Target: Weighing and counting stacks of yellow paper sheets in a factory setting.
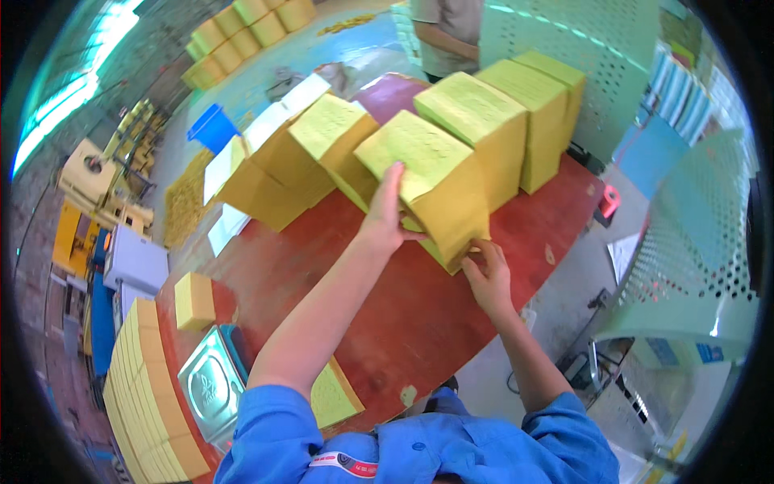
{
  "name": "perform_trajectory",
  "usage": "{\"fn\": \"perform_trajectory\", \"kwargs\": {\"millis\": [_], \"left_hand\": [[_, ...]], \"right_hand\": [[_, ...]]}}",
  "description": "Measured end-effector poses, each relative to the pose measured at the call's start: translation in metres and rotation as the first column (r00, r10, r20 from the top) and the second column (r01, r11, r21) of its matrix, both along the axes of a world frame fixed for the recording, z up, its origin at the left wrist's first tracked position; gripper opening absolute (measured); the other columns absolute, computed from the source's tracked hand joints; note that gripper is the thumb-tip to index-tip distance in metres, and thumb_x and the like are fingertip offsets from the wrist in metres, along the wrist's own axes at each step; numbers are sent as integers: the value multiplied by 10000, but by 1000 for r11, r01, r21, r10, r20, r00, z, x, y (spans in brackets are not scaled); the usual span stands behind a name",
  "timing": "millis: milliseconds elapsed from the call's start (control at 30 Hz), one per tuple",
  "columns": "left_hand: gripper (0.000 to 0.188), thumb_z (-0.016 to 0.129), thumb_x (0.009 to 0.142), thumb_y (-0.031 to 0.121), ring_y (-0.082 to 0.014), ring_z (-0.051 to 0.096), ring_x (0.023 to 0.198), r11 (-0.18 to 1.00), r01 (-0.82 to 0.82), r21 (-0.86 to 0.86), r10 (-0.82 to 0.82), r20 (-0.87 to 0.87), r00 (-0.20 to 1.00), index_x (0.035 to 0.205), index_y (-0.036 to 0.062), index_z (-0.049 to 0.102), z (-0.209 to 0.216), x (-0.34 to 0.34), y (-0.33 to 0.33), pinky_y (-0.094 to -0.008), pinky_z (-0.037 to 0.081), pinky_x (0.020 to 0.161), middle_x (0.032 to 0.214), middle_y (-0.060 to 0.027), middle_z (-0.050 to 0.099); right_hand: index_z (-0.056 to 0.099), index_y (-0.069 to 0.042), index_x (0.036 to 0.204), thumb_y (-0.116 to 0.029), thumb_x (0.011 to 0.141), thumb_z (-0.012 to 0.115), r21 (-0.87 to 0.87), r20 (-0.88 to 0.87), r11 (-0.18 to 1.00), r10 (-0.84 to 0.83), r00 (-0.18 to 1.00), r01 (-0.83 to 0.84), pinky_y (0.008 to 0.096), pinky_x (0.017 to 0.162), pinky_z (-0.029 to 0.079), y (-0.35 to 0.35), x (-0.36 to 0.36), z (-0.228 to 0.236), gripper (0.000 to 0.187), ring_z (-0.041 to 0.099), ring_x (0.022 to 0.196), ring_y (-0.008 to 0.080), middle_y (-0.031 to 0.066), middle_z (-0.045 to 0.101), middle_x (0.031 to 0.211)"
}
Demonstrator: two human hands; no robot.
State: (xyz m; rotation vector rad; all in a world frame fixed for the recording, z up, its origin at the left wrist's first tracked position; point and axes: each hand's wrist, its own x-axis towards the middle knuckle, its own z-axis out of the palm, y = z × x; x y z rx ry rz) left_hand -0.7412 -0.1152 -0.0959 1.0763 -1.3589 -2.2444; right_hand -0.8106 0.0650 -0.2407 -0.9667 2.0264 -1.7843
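Observation:
On the red table [403, 323] stands a block-shaped yellow paper stack [455, 202], its top face paler and faintly marked. My left hand [389, 210] grips its left near side, fingers reaching up to the top edge and thumb pointing across the near face. Low on the near right corner, my right hand [489, 274] pinches the stack's edge between thumb and curled fingers. Right behind it is another yellow stack [476, 109], with a further stack [528, 89] beyond. To the left, a similar stack [332, 129] leans beside brown-sided bundles [274, 189].
At the table's left are a small yellow block [194, 301], a shiny metal scale [211, 387] and a long row of pale blocks [149, 395]. A green perforated chair [685, 258] stands right. Beyond the table are a blue bin [213, 129] and another person [447, 40].

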Motion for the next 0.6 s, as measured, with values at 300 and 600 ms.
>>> {"fn": "perform_trajectory", "kwargs": {"millis": [300,600], "left_hand": [[993,487,766,813,-437,104,1440,993,87,74,-74,-163,984,1539,272,175,-2,44,-21,-746,169,1039,1596,-128,140],[690,597,917,466,-273,545,1219,939,127,-320,-168,-104,980,1423,26,431,34,425,3,-409,488,956,1380,-157,510]], "right_hand": [[535,44,1277,-24,894,572,-54,81,990,133,988,-129,334,958,482,2,61,-17,391,574,1164,234,165,574,1273],[615,49,1001,37,867,435,-146,192,734,679,709,-663,280,767,499,10,280,88,225,610,845,160,123,638,949]]}}
